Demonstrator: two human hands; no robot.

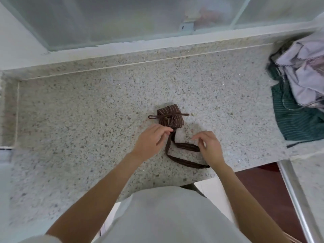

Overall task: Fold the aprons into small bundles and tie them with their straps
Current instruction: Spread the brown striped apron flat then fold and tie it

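a person in a pale top stands at a speckled stone counter (87, 106), two bare forearms reaching forward. the left hand (150, 141) pinches the top of a broad brown striped strap (185, 147) between thumb and fingertips, just below the bundle. the right hand (209, 148) hovers over the same strap's far bend, fingers loosely curled; whether it grips the fabric cannot be told. the strap runs from the bundle toward the person in one long loop, lying flat on the stone and reaching the counter's near edge.

beyond the hands, near the middle of the counter, sits one brown striped apron bundle (170, 116), folded small and bound across its middle by a thin dark cord (166, 115), one loop sticking out to the left and one end to the right.

at the far right edge of the counter lies a loose pile of unfolded cloth: one dark green striped apron (296, 120) beneath, and pale lilac fabric (305, 74) heaped on top, how many pieces cannot be counted.

along the back runs a white ledge with frosted glass panels (122, 18). no writing or labels can be read anywhere.
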